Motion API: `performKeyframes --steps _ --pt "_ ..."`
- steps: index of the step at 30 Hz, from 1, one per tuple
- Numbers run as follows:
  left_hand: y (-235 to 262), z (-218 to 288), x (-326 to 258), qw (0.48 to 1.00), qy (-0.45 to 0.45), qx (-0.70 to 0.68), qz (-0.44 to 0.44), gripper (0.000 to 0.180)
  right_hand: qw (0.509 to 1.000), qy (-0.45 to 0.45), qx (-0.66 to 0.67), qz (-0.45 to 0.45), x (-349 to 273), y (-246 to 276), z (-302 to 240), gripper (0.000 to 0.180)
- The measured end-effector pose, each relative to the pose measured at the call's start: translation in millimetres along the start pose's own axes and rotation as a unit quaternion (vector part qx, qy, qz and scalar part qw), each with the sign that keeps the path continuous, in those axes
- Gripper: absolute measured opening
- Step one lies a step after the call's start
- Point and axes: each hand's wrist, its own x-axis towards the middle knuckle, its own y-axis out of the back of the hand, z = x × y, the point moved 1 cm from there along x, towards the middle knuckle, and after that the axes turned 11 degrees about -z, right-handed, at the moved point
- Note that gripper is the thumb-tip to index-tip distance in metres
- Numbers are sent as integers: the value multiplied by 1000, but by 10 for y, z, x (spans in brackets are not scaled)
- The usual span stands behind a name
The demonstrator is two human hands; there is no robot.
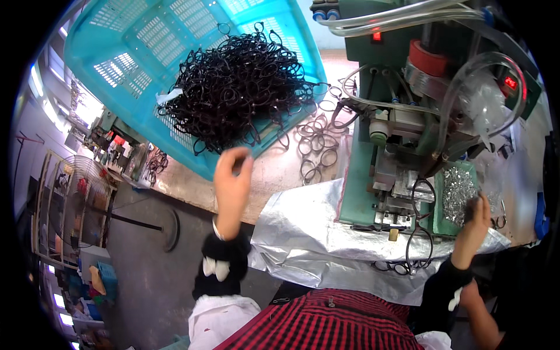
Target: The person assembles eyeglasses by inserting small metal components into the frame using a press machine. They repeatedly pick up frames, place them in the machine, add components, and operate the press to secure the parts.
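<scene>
While the left hand [231,181] hangs just below the near edge of a blue basket [306,35], as the head view shows, its fingers are curled with the thumb close by; whether they pinch anything, I cannot tell. Ahead of them, black rings [239,87] lie heaped in the basket, probably set there for an easy reach, and loose rings [315,133] lie on the table [265,178] to their right. The right hand [473,230] has its fingers loosely extended over the edge of a green tray [438,219] of small metal pieces [458,189], its grip unclear. Left of those fingers, joined rings [415,201] hang at the front of a green machine [361,195]; the silver sheet [297,216] beneath them presumably protects the table.
</scene>
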Motion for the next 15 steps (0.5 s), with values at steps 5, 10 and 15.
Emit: performKeyframes --steps 5,10,15 --pt "-195 -548 867 947 60 316 -3 34 999 3 -28 -34 309 -651 21 21" --pt "-820 -1216 1101 944 36 308 113 26 993 32 -89 -69 158 -733 -259 19" --pt "-1262 -858 685 977 -78 195 -43 13 981 47 -191 -1 -248 -186 -300 13"
